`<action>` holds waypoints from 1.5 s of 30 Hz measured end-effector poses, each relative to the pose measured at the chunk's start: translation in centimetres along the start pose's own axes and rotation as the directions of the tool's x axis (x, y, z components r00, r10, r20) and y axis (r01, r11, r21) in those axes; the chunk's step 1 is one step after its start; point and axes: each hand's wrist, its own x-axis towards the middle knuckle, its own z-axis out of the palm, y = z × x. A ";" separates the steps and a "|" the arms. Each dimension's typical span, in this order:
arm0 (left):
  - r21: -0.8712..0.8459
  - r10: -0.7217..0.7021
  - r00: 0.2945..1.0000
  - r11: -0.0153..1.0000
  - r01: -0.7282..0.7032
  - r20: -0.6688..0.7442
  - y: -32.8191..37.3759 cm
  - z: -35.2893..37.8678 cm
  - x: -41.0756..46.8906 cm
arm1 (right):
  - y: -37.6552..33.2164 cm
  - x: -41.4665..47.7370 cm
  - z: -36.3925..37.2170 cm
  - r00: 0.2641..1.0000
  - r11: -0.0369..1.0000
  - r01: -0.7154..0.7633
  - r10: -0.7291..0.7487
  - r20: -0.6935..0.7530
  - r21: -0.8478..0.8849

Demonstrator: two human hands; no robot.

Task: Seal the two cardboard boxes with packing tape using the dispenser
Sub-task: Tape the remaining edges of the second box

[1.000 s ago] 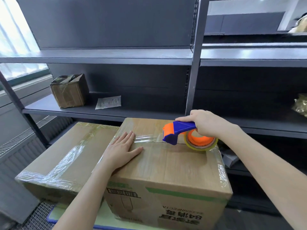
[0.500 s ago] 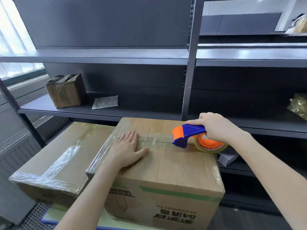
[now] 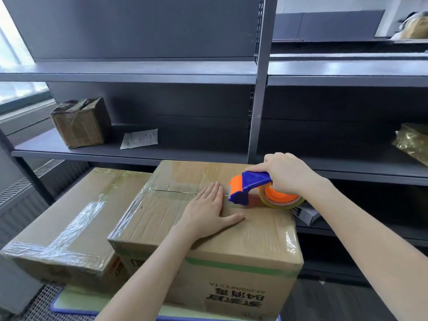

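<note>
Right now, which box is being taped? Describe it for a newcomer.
Before the dark shelving sit two big cardboard boxes. It is the right box, under the tape dispenser. Unlike the left box, it bears a green stripe.

Handle of dispenser (image 3: 251, 181) inside right hand (image 3: 287, 173); gold bag (image 3: 413, 142) cropped at frame edge.

The big box (image 3: 231, 239) is brown cardboard, dull and a bit wrinkly, with shiny clear tape (image 3: 290, 237) over its edges. Left of the big box, the lower box (image 3: 97, 205) is the same dull cardboard, and its tape strips (image 3: 76, 218) are crinkled and shiny. On top of the big box, the dispenser (image 3: 254, 178) is smooth blue and orange plastic, and its tape roll (image 3: 286, 203) is glossy. Behind the big box, the shelves (image 3: 139, 72) are dark grey metal, smooth and mostly dull.
</note>
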 end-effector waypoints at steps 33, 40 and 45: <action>0.028 0.111 0.993 0.993 -0.112 0.033 5.8 0.1 0.7 | 4.8 -5.5 2.8 0.989 0.971 -0.148 0.148 0.014 0.185; 0.033 0.114 0.993 0.993 -0.114 0.026 5.2 0.2 0.2 | 7.2 -6.6 3.9 0.990 0.955 -0.142 0.136 0.043 0.261; 0.012 0.130 0.991 0.991 -0.130 0.017 5.1 0.2 0.6 | 10.6 -10.0 3.9 0.964 0.942 -0.266 0.255 0.075 0.205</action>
